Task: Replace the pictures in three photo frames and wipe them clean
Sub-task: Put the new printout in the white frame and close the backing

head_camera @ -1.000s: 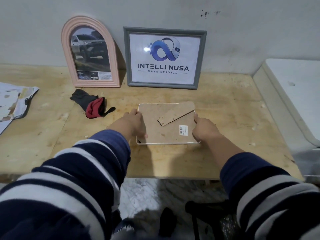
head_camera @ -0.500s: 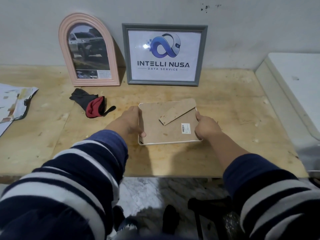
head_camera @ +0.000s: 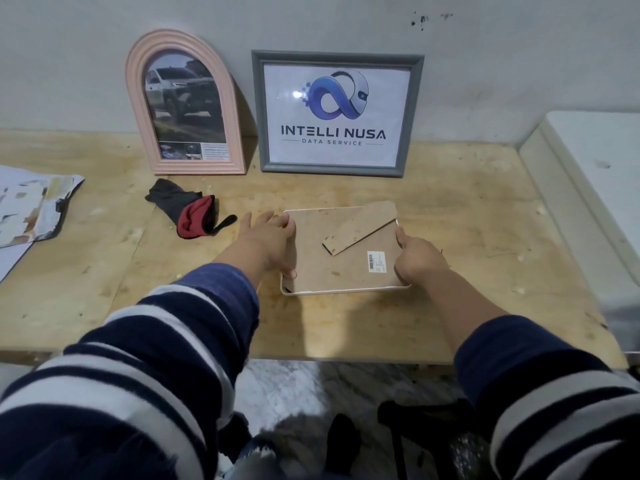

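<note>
- Centrally, a face-down frame [head_camera: 341,252] is being gripped at its left edge by the left hand [head_camera: 268,239].
- Its right edge is being pinched by the right hand [head_camera: 417,259].

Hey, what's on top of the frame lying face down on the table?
On the face-down white frame lie its brown backing board, a fold-out stand and a barcode sticker. Any picture underneath is covered.
</note>
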Action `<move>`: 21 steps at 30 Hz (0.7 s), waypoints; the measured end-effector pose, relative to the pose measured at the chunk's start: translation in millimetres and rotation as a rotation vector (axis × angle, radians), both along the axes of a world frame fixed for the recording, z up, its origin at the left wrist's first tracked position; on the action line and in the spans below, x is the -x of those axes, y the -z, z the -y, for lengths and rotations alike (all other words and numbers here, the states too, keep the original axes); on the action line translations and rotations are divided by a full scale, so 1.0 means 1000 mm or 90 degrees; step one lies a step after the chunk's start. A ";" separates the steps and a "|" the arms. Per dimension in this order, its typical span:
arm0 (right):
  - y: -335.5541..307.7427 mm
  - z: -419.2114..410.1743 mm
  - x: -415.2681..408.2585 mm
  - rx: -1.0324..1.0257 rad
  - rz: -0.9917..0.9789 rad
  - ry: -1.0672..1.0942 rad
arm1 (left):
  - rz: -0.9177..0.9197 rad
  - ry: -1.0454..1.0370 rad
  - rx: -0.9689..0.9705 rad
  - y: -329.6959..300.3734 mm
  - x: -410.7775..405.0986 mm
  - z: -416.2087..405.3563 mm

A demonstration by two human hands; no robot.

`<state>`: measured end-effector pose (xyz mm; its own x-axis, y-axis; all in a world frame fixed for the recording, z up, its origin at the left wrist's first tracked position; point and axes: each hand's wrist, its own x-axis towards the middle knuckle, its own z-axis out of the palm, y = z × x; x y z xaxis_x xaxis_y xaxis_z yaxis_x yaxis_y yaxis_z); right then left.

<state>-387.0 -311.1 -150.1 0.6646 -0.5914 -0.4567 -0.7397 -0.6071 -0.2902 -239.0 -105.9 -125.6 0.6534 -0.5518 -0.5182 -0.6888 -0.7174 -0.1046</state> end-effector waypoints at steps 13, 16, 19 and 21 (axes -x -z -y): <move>-0.003 0.003 0.001 -0.037 0.012 0.019 | -0.059 -0.106 0.135 0.002 0.011 0.002; -0.005 0.004 0.002 -0.057 0.035 0.045 | -0.115 -0.180 0.177 0.002 0.023 0.005; -0.006 0.004 0.004 -0.065 0.058 0.057 | -0.135 -0.271 0.221 0.004 0.035 0.006; -0.005 0.005 0.005 -0.070 0.068 0.062 | -0.088 -0.320 0.233 0.008 0.037 0.003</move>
